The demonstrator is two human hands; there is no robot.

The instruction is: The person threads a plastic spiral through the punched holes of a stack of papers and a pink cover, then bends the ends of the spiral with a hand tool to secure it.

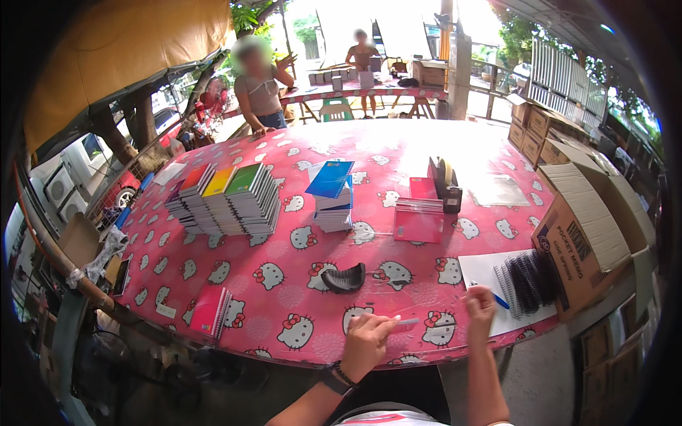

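My left hand (369, 342), with a dark band on the wrist, is closed above the front edge of the table. Its fingertips pinch a thin, pale strip (407, 321) that points right. To its right, my right hand (480, 307) is raised with the fingers curled together; what they hold, if anything, is too small to make out. Just beyond that hand, a blue pen (501, 301) lies on a white sheet (472, 267) beside black spiral coils (524, 282). Ahead of my left hand sits a curved, ribbed black piece (344, 278).
Stacked notebooks (238, 202) stand at left, blue ones (332, 195) in the middle, pink ones (419, 220) by a tape dispenser (444, 186). More pink notebooks (210, 311) lie front left. Cardboard boxes (581, 238) line the right. One person (259, 89) stands across the pink table (277, 305); another (362, 57) is farther back.
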